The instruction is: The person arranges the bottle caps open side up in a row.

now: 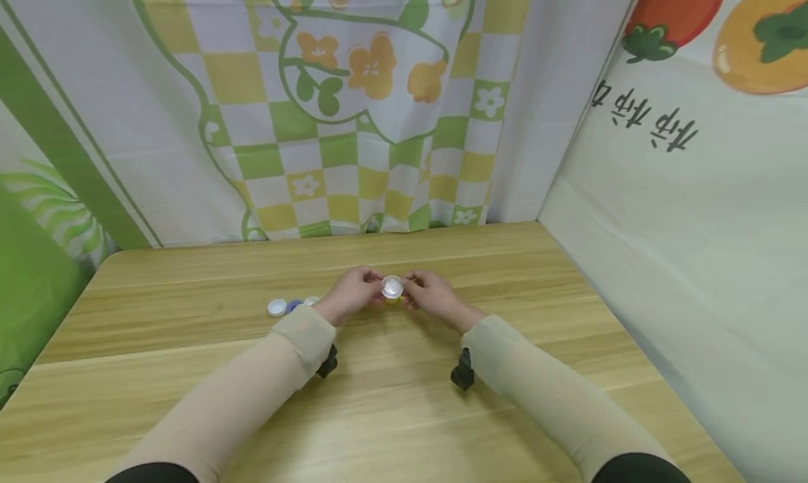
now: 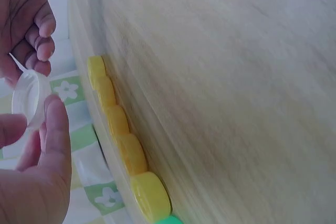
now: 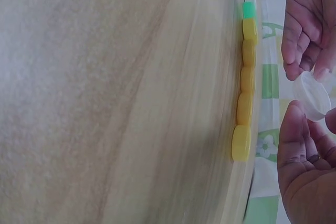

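Observation:
A white round cap [image 1: 393, 287] is held up between both hands, above a row of caps on the table. My left hand [image 1: 349, 294] pinches its left edge; in the left wrist view the thumb and fingers lie on either side of the white cap [image 2: 31, 98]. On the opposite edge, my right hand [image 1: 437, 299] pinches it too, with thumb and fingertips at the rim of the white cap [image 3: 312, 95] in the right wrist view. Below the hands stand several yellow caps [image 3: 245, 108] in a line, mostly covered by the fingers in the head view.
Continuing the row leftward are a green cap [image 3: 248, 10], a white cap [image 1: 277, 307] and a blue cap [image 1: 294, 305]. The wooden table [image 1: 404, 427] reaches back to a patterned curtain [image 1: 379, 153]. A pale wall covering [image 1: 682, 223] borders the right side.

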A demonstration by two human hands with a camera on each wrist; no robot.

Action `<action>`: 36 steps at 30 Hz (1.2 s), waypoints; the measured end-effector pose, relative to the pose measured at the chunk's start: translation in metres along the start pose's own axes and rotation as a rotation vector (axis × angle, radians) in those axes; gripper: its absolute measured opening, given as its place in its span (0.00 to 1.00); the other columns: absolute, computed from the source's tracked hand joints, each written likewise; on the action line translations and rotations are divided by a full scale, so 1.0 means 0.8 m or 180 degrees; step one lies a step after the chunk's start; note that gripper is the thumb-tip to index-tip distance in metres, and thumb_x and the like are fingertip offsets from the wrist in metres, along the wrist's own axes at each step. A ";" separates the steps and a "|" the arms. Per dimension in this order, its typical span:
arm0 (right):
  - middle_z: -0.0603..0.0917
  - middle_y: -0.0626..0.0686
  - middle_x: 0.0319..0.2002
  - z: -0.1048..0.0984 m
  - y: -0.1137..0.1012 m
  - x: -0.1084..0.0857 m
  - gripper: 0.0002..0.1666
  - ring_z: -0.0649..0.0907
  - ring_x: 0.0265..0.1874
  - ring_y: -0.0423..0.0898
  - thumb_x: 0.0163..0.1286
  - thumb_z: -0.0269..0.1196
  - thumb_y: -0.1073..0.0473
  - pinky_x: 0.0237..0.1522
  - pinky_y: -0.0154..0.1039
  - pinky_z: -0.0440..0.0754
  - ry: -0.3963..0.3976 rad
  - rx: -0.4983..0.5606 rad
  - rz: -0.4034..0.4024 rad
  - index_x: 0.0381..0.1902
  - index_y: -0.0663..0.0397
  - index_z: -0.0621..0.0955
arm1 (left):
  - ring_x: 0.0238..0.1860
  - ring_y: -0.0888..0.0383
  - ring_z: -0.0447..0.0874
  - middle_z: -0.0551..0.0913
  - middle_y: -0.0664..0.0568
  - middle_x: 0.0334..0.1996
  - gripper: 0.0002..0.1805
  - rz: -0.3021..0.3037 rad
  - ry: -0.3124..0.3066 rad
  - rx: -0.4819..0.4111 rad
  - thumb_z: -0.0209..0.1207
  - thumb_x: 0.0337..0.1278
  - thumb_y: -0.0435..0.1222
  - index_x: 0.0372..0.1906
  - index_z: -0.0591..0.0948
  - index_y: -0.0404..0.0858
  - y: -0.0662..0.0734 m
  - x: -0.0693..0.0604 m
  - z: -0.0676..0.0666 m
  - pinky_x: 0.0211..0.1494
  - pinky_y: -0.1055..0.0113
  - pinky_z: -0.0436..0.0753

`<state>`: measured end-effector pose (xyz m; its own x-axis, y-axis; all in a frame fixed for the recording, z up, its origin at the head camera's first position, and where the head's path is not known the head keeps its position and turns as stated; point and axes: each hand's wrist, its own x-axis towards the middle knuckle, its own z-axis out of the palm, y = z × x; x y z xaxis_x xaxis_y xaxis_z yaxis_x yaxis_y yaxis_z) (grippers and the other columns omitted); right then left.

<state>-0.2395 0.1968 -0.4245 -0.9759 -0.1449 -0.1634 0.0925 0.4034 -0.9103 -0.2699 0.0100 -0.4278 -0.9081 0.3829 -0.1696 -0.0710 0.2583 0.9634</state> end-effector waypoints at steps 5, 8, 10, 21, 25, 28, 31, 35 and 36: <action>0.85 0.68 0.46 -0.002 0.005 0.003 0.15 0.85 0.46 0.62 0.82 0.54 0.62 0.48 0.49 0.87 0.0079 0.0105 0.0041 0.56 0.69 0.76 | 0.43 0.49 0.84 0.81 0.40 0.43 0.09 0.0128 0.0230 0.0276 0.55 0.70 0.25 0.51 0.78 0.26 -0.001 0.004 0.006 0.52 0.55 0.86; 0.84 0.70 0.46 -0.005 0.008 0.005 0.14 0.86 0.44 0.61 0.81 0.54 0.64 0.46 0.47 0.87 0.0097 0.0172 0.0066 0.56 0.70 0.76 | 0.45 0.49 0.83 0.83 0.41 0.45 0.12 0.0197 0.0238 0.0582 0.55 0.71 0.27 0.53 0.79 0.27 0.003 0.004 0.008 0.48 0.59 0.85; 0.84 0.71 0.46 -0.007 0.010 0.006 0.14 0.87 0.41 0.58 0.81 0.54 0.65 0.44 0.45 0.87 0.0111 0.0238 0.0080 0.56 0.70 0.75 | 0.47 0.48 0.83 0.84 0.41 0.47 0.15 0.0221 0.0208 0.0709 0.55 0.71 0.29 0.56 0.80 0.26 0.006 0.003 0.010 0.46 0.63 0.83; 0.85 0.66 0.43 -0.021 0.022 0.011 0.16 0.86 0.38 0.54 0.78 0.57 0.65 0.39 0.38 0.87 0.0323 0.0304 0.0146 0.56 0.73 0.78 | 0.54 0.44 0.83 0.82 0.38 0.56 0.22 0.0161 0.0089 0.0593 0.49 0.77 0.37 0.64 0.76 0.26 0.013 0.006 0.025 0.55 0.56 0.84; 0.86 0.69 0.41 -0.026 0.025 0.010 0.16 0.87 0.36 0.52 0.78 0.57 0.66 0.37 0.37 0.87 0.0361 0.0384 0.0193 0.58 0.72 0.76 | 0.52 0.43 0.83 0.82 0.37 0.54 0.23 0.0097 -0.0001 0.0400 0.48 0.79 0.38 0.65 0.75 0.25 0.016 0.010 0.031 0.59 0.52 0.82; 0.87 0.68 0.39 -0.031 0.026 0.009 0.16 0.86 0.33 0.49 0.77 0.57 0.67 0.35 0.36 0.86 0.0355 0.0349 0.0204 0.58 0.72 0.76 | 0.52 0.43 0.82 0.81 0.38 0.54 0.23 0.0028 -0.0041 0.0266 0.48 0.80 0.38 0.65 0.75 0.24 0.016 0.014 0.034 0.59 0.52 0.82; 0.86 0.67 0.38 -0.035 0.027 0.010 0.16 0.86 0.31 0.47 0.77 0.57 0.68 0.35 0.36 0.87 0.0344 0.0310 0.0216 0.57 0.72 0.77 | 0.54 0.44 0.82 0.82 0.37 0.56 0.23 -0.0034 -0.0025 0.0182 0.48 0.80 0.38 0.66 0.75 0.25 0.015 0.018 0.037 0.58 0.55 0.83; 0.86 0.68 0.38 -0.038 0.032 0.011 0.15 0.85 0.30 0.46 0.76 0.58 0.68 0.34 0.35 0.86 0.0363 0.0224 0.0244 0.57 0.73 0.76 | 0.57 0.44 0.81 0.81 0.35 0.59 0.24 -0.0077 0.0025 0.0076 0.49 0.79 0.39 0.66 0.75 0.24 0.014 0.023 0.044 0.58 0.56 0.83; 0.86 0.67 0.37 -0.039 0.034 0.011 0.15 0.85 0.29 0.46 0.76 0.58 0.68 0.33 0.34 0.86 0.0378 0.0191 0.0258 0.56 0.73 0.76 | 0.58 0.44 0.81 0.81 0.35 0.59 0.24 -0.0079 0.0026 0.0054 0.49 0.78 0.38 0.65 0.75 0.24 0.014 0.023 0.046 0.59 0.57 0.82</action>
<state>-0.2516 0.2346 -0.4386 -0.9809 -0.0046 -0.1945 0.1803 0.3541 -0.9177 -0.2725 0.0531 -0.4276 -0.9095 0.3690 -0.1916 -0.0866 0.2826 0.9553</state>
